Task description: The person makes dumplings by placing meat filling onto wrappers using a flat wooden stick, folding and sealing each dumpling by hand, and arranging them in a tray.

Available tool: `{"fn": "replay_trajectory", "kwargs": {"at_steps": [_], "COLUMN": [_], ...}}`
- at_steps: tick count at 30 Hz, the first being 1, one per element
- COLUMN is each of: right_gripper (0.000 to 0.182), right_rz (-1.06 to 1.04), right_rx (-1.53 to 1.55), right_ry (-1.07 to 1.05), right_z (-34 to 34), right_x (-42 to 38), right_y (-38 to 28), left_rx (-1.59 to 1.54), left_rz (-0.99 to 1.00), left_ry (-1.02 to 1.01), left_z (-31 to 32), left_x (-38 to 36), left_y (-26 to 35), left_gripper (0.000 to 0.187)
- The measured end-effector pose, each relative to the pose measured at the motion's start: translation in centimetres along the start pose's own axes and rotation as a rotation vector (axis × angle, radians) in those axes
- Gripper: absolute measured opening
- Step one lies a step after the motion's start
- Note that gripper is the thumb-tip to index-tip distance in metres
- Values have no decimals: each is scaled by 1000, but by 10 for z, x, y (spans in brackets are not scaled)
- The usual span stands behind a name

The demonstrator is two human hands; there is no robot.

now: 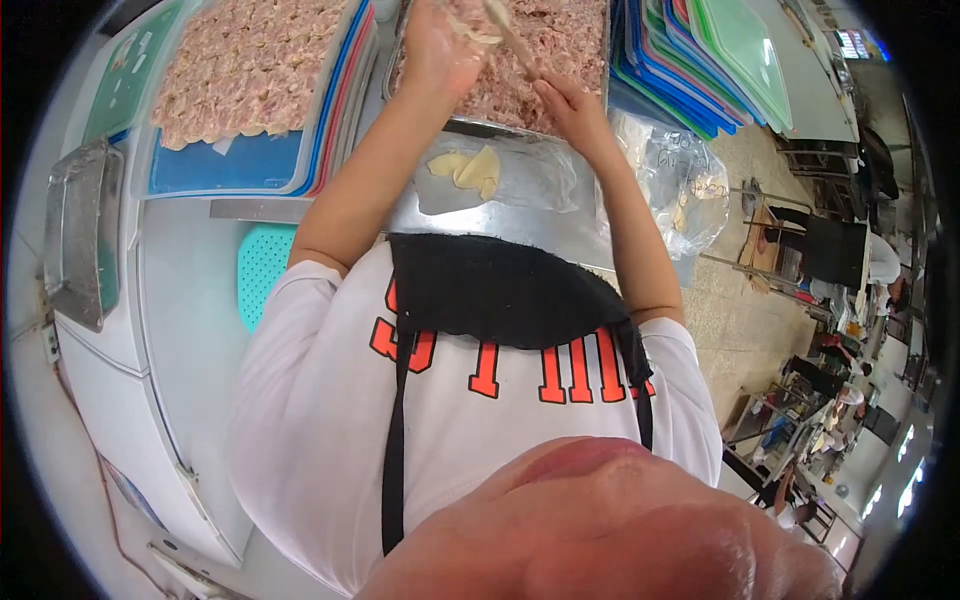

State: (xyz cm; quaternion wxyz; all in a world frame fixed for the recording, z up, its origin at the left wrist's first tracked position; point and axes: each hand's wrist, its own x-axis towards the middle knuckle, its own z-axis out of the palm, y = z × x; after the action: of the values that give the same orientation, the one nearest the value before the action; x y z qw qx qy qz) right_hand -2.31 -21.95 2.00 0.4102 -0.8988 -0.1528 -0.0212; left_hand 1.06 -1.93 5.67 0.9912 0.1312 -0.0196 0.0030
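At the top edge, my left hand (443, 50) is partly cut off by the frame, its fingers curled round a pale dumpling wrapper (478, 28) with some meat on it. My right hand (572, 108) grips a flat wooden stick (512, 40), whose upper end reaches the wrapper. Both hands are over a metal tray (480, 127) of pinkish minced meat (560, 50). Close below the tray, several loose wrappers (475, 170) lie on clear plastic on the steel table (500, 220).
On the left, rows of filled dumplings (250, 70) cover a blue tray (220, 175) on a stack. More coloured trays (690, 60) are piled at the right beside a clear plastic bag (670, 190). A metal pan (85, 235) sits far left. Other people (840, 250) are in the background.
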Motion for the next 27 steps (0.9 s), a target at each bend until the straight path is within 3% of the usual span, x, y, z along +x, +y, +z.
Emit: {"fn": "replay_trajectory", "kwargs": {"at_steps": [2, 4, 5, 7, 11, 16, 23, 25, 27], "right_gripper": [34, 32, 32, 29, 24, 25, 21, 21, 21], "right_rz": [-1, -165, -160, -172, -307, -271, -227, 6, -48], "right_rx": [-105, -444, -445, -308, -383, -535, -594, -719, -657], "right_ry": [-74, 3, 6, 106, 179, 149, 127, -218, -163], "right_z": [-26, -41, -44, -45, -34, -24, -24, -46, -57], "right_x": [-8, -14, -14, -13, -6, -5, 1, 0, -11], "right_y": [-17, -26, -34, -49, -30, -9, 33, 26, 2], "left_rx": [27, -31, -31, 283, 210, 340, 409, 203, 211], "left_rz": [27, 24, 20, -20, -55, -136, -136, -136, -108], "left_ry": [94, -15, -16, 140, 117, -7, 257, 174, 232], "left_z": [-22, -44, -46, -16, -16, -44, -60, -44, -28], "left_x": [12, 20, 18, -6, -5, 0, -5, -9, -14], "left_y": [3, 4, 1, 3, -1, -8, -22, -14, -15], "left_gripper": [42, 40, 40, 47, 40, 21, 22, 33, 36]}}
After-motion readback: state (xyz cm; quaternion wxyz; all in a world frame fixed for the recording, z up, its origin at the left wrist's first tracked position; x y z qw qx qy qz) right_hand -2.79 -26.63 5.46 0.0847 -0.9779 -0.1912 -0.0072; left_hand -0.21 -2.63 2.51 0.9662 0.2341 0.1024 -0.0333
